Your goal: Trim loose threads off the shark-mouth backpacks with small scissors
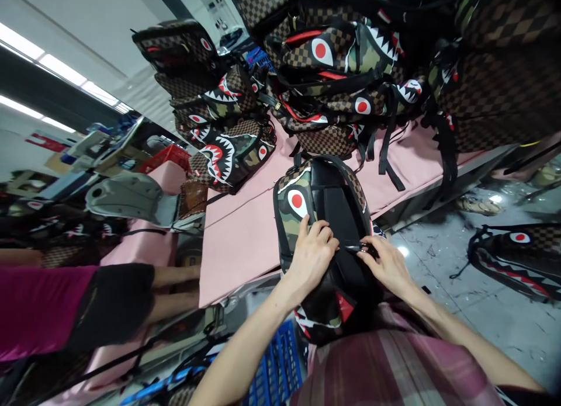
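Note:
A backpack [326,207] with camouflage, brown check and black panels lies at the pink table's near edge, against my body. My left hand [312,251] is on it, fingers curled over the black panel below the red-and-white eye patch. Small scissors [357,248] with bright blades and dark handles are in my right hand [388,263], their tips pointing at my left fingertips. Any thread between the fingers is too small to see. A red lining patch [345,306] shows at the bag's lower end.
Stacked shark-face backpacks [228,155] and more bags [324,96] cover the far side of the pink table [239,236]. A grey sewing machine [127,198] and a person [100,304] are at left. A blue crate [276,359] sits below; another bag [521,260] is at right.

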Demonstrator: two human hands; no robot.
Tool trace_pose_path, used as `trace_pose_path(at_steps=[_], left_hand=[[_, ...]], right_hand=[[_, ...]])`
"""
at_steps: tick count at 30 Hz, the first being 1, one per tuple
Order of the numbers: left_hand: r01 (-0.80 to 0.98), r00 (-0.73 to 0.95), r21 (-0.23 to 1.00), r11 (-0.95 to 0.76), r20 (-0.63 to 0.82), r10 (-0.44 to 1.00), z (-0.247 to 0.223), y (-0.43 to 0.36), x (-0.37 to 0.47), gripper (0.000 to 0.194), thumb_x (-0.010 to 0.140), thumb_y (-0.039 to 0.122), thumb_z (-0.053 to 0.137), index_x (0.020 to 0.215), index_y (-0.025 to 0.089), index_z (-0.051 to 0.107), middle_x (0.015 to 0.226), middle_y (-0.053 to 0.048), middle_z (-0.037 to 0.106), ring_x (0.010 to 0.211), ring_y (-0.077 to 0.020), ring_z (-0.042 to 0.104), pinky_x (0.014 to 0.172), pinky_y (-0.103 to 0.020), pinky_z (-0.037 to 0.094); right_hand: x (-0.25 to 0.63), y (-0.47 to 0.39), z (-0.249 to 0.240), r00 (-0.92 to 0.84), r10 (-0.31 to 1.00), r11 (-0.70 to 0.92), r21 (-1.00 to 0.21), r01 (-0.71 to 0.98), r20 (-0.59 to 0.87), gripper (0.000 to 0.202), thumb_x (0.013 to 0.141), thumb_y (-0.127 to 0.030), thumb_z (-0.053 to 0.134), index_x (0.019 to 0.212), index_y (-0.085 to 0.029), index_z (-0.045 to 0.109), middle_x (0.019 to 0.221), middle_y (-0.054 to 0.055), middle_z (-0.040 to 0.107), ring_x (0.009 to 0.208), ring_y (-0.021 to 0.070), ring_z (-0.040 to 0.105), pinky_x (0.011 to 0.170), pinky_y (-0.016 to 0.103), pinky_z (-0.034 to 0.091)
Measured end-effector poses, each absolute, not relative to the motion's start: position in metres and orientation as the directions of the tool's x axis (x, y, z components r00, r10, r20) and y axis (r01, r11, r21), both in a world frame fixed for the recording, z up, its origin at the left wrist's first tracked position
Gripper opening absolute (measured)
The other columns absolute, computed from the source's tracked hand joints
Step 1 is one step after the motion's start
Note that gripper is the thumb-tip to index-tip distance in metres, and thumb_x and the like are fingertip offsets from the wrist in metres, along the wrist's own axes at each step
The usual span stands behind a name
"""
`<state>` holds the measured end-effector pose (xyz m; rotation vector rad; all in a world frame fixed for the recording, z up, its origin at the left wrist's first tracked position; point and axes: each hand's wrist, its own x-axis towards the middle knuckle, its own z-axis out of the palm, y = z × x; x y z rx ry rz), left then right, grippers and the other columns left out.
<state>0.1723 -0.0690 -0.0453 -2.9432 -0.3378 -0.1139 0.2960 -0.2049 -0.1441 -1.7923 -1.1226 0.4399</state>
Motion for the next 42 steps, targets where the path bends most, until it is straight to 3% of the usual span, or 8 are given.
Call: trace_pose_path(at_steps=[9,16,31,34,36,38,40,42], left_hand=[[0.333,0.939,-0.152,-0.931,0.144,0.312,-0.054,-0.076,0.177,0.013,0.085,0.015,0.049,0.077,0.014,0.059,0.083,-0.006,0.058,0.103,-0.0227,0.049,0.106,-0.053,0.024],[0.375,0.918,-0.078,-0.924,0.166,0.359,-0.060,-0.080,0.177,0.015,0.085,0.014,0.048,0.075,0.015,0.059,0.084,-0.006,0.059,0.104,-0.0211,0.050,0.107,-0.052,0.020],[0.406,0.907,-0.055,-0.912,0.144,0.395,-0.065,-0.081,0.179,0.017,0.085,0.016,0.047,0.076,0.013,0.060,0.086,-0.007,0.060,0.104,-0.0219,0.051,0.108,-0.051,0.018],[0.434,0.884,0.105,-0.895,0.145,0.445,-0.054,-0.081,0.178,0.022,0.086,0.017,0.045,0.075,0.014,0.063,0.085,-0.007,0.061,0.107,-0.0230,0.051,0.110,-0.053,0.013],[0.376,0.893,0.370,-0.849,0.099,0.439,-0.038,-0.076,0.169,0.026,0.088,0.023,0.042,0.080,0.017,0.066,0.090,-0.007,0.063,0.113,-0.0233,0.049,0.111,-0.053,0.009],[0.282,0.891,0.667,-0.689,0.084,0.446,-0.023,-0.063,0.153,0.030,0.090,0.033,0.039,0.099,0.023,0.066,0.110,-0.006,0.061,0.123,-0.0230,0.043,0.111,-0.051,0.013],[0.259,0.757,0.832,-0.491,0.141,0.638,-0.021,-0.046,0.133,0.041,0.089,0.043,0.037,0.124,0.027,0.051,0.134,-0.005,0.047,0.130,-0.0228,0.035,0.110,-0.046,0.022],[0.366,0.477,0.871,-0.329,0.128,0.870,-0.037,-0.031,0.115,0.053,0.086,0.049,0.042,0.133,0.026,0.040,0.143,-0.006,0.035,0.132,-0.0235,0.032,0.108,-0.044,0.026]], right_hand=[[0.289,-0.181,-0.158,0.509,0.785,0.049,-0.854,0.518,0.354,0.005,0.081,-0.022,0.062,0.086,-0.020,0.064,0.084,0.002,0.067,0.079,0.0183,0.058,0.076,0.034,0.040],[0.291,-0.179,-0.160,0.483,0.782,0.093,-0.839,0.536,0.395,0.007,0.082,-0.026,0.061,0.086,-0.021,0.066,0.083,0.001,0.068,0.078,0.0185,0.057,0.075,0.035,0.038],[0.290,-0.175,-0.158,0.466,0.786,0.113,-0.835,0.538,0.406,0.009,0.082,-0.026,0.061,0.084,-0.021,0.067,0.081,0.002,0.069,0.075,0.0179,0.056,0.072,0.034,0.038],[0.293,-0.178,-0.157,0.476,0.799,0.100,-0.862,0.497,0.368,0.008,0.081,-0.026,0.061,0.081,-0.021,0.067,0.079,0.002,0.068,0.074,0.0182,0.056,0.073,0.035,0.038],[0.298,-0.182,-0.159,0.523,0.806,0.060,-0.918,0.392,0.276,0.008,0.080,-0.027,0.061,0.082,-0.021,0.067,0.079,0.002,0.067,0.076,0.0181,0.057,0.073,0.034,0.040],[0.303,-0.187,-0.163,0.586,0.796,0.012,-0.971,0.238,0.153,0.011,0.079,-0.029,0.060,0.086,-0.022,0.065,0.082,0.002,0.066,0.077,0.0176,0.058,0.072,0.032,0.042],[0.307,-0.192,-0.167,0.640,0.765,-0.007,-0.993,0.115,0.069,0.017,0.078,-0.032,0.059,0.092,-0.022,0.063,0.086,0.001,0.065,0.079,0.0173,0.059,0.072,0.031,0.044],[0.306,-0.195,-0.167,0.678,0.734,-0.001,-0.998,0.060,0.040,0.025,0.076,-0.036,0.061,0.096,-0.022,0.060,0.090,0.002,0.065,0.081,0.0175,0.059,0.074,0.031,0.045]])
